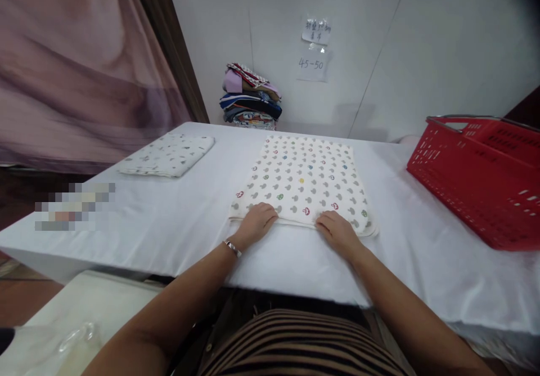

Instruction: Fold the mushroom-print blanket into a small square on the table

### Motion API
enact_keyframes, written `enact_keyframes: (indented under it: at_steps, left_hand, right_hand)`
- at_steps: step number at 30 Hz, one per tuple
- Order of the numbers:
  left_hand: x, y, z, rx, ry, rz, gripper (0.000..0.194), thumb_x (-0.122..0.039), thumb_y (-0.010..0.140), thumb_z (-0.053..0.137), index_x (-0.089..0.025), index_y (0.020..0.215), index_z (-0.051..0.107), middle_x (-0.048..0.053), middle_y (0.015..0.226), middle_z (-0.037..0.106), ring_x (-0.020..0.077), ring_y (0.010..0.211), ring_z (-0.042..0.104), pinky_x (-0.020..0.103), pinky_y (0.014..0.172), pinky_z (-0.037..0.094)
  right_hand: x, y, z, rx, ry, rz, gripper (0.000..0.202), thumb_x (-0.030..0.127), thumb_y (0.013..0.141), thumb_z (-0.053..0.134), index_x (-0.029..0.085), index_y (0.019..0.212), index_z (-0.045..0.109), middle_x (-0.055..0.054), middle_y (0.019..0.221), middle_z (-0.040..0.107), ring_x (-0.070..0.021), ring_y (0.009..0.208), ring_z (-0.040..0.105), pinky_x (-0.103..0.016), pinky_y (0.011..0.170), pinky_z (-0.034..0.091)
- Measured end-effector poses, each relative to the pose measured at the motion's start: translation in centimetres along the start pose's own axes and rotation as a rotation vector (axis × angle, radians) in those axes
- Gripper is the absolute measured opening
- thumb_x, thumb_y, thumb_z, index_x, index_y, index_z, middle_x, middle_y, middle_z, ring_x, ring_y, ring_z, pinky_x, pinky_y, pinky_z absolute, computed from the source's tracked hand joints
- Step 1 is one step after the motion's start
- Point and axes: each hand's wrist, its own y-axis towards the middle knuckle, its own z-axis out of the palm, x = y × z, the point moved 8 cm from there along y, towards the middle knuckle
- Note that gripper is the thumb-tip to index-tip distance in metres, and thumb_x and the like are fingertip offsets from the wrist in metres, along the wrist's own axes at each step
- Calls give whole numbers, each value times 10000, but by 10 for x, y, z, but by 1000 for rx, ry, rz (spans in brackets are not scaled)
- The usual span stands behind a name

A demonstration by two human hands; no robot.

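Cloth (295, 187), mushroom-printed, layered flat on white table (189, 218): our left hand (257, 222) and right hand (338, 232) apart along its near edge, grip unclear, seemingly aligning layers; next move, we judge, calls for even two-handed pinching.

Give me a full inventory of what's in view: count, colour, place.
mushroom cloth: 1, white with grey and coloured print, mid-table
printed cloth: 1, white, folded, table's left
table: 1, white-covered, centre
basket: 1, red, table's right
fabric stack: 1, multicoloured, beyond table's far edge
signs: 2, white, on wall
wall: 1, pale grey, behind
curtain: 1, pinkish, left
pixelated patch: 1, beige and orange, left, contents hidden
bracelet: 1, silver, left wrist
shirt: 1, tan-and-black striped, bottom
left hand: 1, bare, mushroom cloth's near edge
right hand: 1, bare, same edge
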Motion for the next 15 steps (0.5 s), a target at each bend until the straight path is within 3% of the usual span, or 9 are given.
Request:
enact_keyframes:
  at_steps: [7, 15]
  left_hand:
    - [-8, -1, -1, 20, 13, 36, 228, -248, 924, 393, -184, 853, 601, 54, 884, 598, 173, 868, 515, 338, 787, 426]
    - [-6, -4, 4, 57, 27, 49, 175, -330, 879, 514, -195, 940, 607, 62, 957, 597, 194, 921, 521, 352, 806, 432]
  right_hand:
    - [4, 1, -3, -48, -55, 1, 237, 208, 936, 360, 195, 794, 549, -63, 819, 566, -192, 794, 506, -309, 713, 425]
    - [7, -2, -1, 45, -24, -49, 182, 263, 931, 418, 202, 839, 563, -55, 876, 582, -189, 842, 515, -311, 720, 422]
